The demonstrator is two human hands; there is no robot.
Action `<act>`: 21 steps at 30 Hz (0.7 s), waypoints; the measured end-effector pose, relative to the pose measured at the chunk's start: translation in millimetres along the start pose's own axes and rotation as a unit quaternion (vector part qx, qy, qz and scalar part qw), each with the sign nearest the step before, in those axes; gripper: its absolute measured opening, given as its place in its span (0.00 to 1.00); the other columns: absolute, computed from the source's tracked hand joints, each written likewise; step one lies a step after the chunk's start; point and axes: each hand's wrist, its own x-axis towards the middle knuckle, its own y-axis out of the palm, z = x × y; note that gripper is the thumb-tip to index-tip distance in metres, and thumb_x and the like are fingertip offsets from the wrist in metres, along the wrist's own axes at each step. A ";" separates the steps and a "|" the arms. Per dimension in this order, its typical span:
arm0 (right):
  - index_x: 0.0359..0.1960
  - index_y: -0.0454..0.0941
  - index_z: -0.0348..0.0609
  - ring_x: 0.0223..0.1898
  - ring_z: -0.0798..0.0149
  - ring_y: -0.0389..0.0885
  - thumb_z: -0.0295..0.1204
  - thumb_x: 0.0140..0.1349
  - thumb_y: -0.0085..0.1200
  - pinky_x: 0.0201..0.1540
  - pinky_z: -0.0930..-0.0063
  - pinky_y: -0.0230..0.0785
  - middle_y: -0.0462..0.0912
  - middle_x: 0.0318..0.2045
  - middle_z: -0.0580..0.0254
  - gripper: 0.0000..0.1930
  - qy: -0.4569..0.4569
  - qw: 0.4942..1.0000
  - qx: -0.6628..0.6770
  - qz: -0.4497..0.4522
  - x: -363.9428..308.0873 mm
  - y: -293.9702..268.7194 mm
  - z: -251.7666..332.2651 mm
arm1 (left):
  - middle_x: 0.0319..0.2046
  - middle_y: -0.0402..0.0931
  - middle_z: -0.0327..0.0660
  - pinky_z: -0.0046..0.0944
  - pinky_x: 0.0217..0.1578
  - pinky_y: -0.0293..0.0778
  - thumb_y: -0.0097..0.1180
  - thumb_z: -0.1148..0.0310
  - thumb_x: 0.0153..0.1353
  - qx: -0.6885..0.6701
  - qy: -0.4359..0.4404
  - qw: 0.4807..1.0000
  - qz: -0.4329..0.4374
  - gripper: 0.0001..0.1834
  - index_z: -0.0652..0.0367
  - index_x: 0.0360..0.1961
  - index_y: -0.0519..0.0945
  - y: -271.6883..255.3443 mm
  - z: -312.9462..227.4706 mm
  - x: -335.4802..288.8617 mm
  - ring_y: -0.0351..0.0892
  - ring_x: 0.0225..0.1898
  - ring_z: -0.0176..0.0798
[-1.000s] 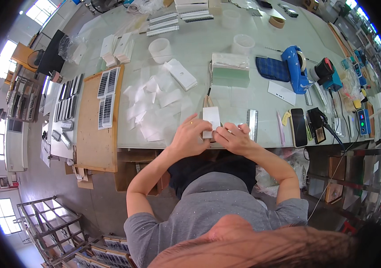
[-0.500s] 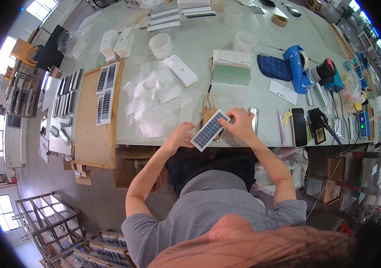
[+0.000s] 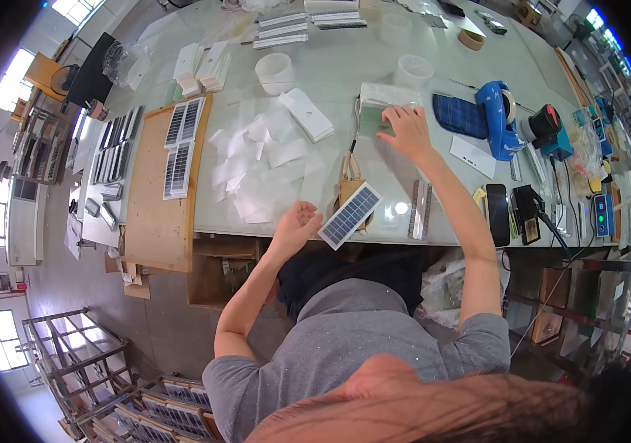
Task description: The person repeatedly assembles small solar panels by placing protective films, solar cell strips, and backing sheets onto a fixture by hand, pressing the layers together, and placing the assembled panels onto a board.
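A small solar panel (image 3: 350,215) with a white border lies tilted over a wooden holder (image 3: 348,190) at the table's front edge. Beside the panel's left corner is my left hand (image 3: 298,225), its fingers loosely bent and apart; no grip on the panel shows. My right hand (image 3: 408,131) reaches forward over a pale, green-fronted block (image 3: 372,122), fingers spread and thumb out to the left. Part of the block is hidden beneath that hand, so contact cannot be made out. A clear ruler (image 3: 420,210) lies right of the panel.
Loose white sheets (image 3: 256,166) and a white card stack (image 3: 306,114) lie to the left. A wooden board (image 3: 150,199) carries more panels. On the right stand a blue tape dispenser (image 3: 494,122), a phone (image 3: 498,214) and a black tool stand (image 3: 527,214) with cables.
My right hand has let go of the panel and moved forward to the green-fronted block. The panel stays over the wooden holder, and my left hand remains near its corner.
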 end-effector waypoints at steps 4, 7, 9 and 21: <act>0.34 0.76 0.53 0.42 0.64 0.75 0.39 0.51 0.66 0.50 0.63 0.56 0.80 0.35 0.72 0.13 -0.064 0.996 0.000 0.063 11.5 -4.0 -10.2 | 0.36 0.77 0.40 0.31 0.37 0.75 0.62 0.64 0.62 0.046 0.041 0.997 -0.037 0.20 0.67 0.47 0.72 -4.2 12.9 6.2 0.78 0.35 0.30; 0.33 0.78 0.52 0.39 0.64 0.75 0.37 0.54 0.64 0.49 0.65 0.58 0.81 0.33 0.71 0.09 -0.038 0.993 0.070 0.089 17.8 -16.4 -22.1 | 0.36 0.78 0.41 0.32 0.38 0.75 0.63 0.64 0.60 0.105 0.049 0.992 -0.058 0.20 0.67 0.46 0.73 5.0 -4.0 10.5 0.78 0.35 0.31; 0.32 0.79 0.50 0.35 0.66 0.77 0.34 0.57 0.60 0.47 0.71 0.61 0.83 0.31 0.70 0.05 0.082 0.971 0.214 0.064 22.7 -26.9 -30.1 | 0.35 0.78 0.44 0.34 0.40 0.75 0.65 0.63 0.58 0.197 0.068 0.976 -0.067 0.21 0.66 0.46 0.73 18.0 -24.5 12.2 0.78 0.36 0.35; 0.61 0.64 0.45 0.33 0.74 0.80 0.22 0.60 0.59 0.40 0.81 0.67 0.84 0.29 0.64 0.27 0.315 0.749 0.577 0.081 -67.7 -36.2 64.5 | 0.39 0.81 0.50 0.37 0.45 0.76 0.64 0.66 0.59 0.128 0.025 0.990 0.047 0.23 0.68 0.51 0.74 -7.5 -10.5 9.5 0.81 0.43 0.40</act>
